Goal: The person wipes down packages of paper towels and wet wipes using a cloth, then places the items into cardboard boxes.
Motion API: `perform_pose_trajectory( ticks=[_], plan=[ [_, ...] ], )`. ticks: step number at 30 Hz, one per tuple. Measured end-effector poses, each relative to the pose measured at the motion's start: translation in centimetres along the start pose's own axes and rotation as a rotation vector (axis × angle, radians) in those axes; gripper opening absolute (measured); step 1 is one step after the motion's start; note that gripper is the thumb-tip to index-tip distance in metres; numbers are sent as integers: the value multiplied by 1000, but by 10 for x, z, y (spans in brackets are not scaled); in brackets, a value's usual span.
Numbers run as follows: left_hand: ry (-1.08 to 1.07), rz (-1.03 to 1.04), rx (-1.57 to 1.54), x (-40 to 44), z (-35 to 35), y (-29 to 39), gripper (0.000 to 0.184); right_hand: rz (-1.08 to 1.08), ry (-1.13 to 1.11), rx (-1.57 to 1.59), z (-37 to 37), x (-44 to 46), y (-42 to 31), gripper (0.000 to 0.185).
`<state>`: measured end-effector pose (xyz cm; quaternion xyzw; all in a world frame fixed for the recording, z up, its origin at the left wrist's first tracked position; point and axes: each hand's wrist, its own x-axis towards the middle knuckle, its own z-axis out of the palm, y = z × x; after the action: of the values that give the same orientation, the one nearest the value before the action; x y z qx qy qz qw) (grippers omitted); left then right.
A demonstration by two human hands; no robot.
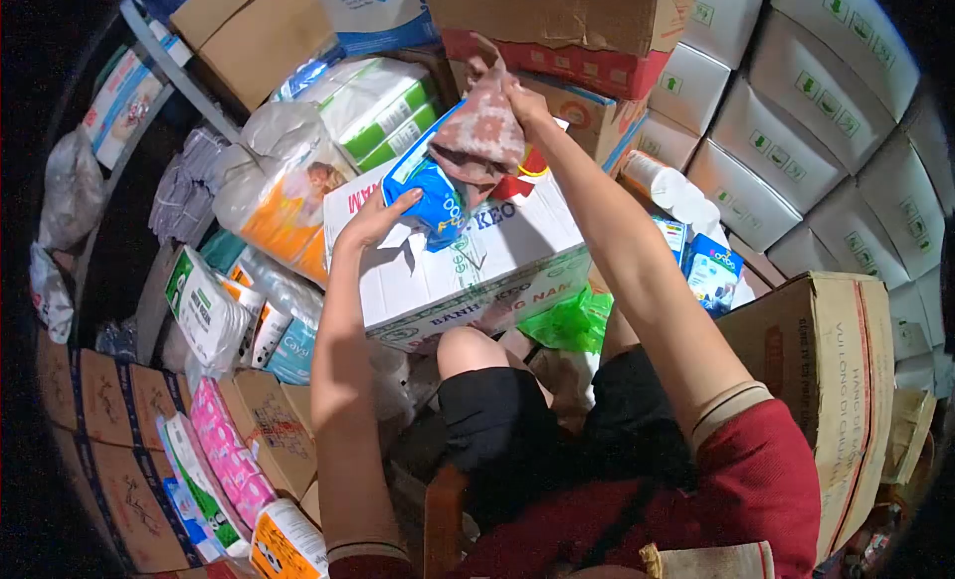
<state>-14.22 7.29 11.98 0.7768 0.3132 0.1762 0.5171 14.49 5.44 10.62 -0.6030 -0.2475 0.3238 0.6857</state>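
Note:
My left hand [376,219] grips the near left corner of a shiny blue plastic pack [435,203], thumb on top. A pinkish-brown patterned cloth [481,131] is bunched in my right hand [525,103] and lies against the pack, covering part of it. Beneath them stands a white printed carton [418,290], its top facing me. Something red [511,188] and a bit of yellow show beside the cloth on the carton; I cannot make out what they are.
White cartons [786,151] are stacked at the right, and a brown carton [846,400] stands near my right elbow. Wrapped packs [383,106] and an orange-and-white bag [288,196] crowd the left. A green plastic bag [572,320] lies below the carton, near my knees.

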Motion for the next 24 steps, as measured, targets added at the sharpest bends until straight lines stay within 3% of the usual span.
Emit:
perform_pose_trajectory(
  ticks=[1,2,5,8,11,14,17,18,21,24],
  plan=[
    [3,-1,-17,1,-1,-1,61,138,-101,133,-5,-1,2,51],
    [7,-1,-36,2,-3,-3,60,110,-155,33,-13,14,24,51],
    [5,-1,-83,8,-6,-7,58,-16,11,-411,-30,42,89,47],
    [39,0,-80,13,-9,-12,57,-269,58,-705,-31,-16,69,41],
    [51,-7,-80,15,-14,-21,58,-606,225,-579,-21,-23,100,32],
    [96,12,-50,13,-12,-23,62,-574,187,-539,-22,-36,101,36],
    [109,-56,-20,6,-11,-13,64,-356,232,-629,-26,-45,82,45],
    [106,-41,-4,6,-11,-12,64,-402,180,-535,-28,-58,61,46],
    [68,-44,34,7,-15,-9,62,-865,182,-486,-11,-94,15,47],
    [-108,-190,28,13,-29,-9,51,-1151,-81,-571,18,-152,-17,51]
  ],
)
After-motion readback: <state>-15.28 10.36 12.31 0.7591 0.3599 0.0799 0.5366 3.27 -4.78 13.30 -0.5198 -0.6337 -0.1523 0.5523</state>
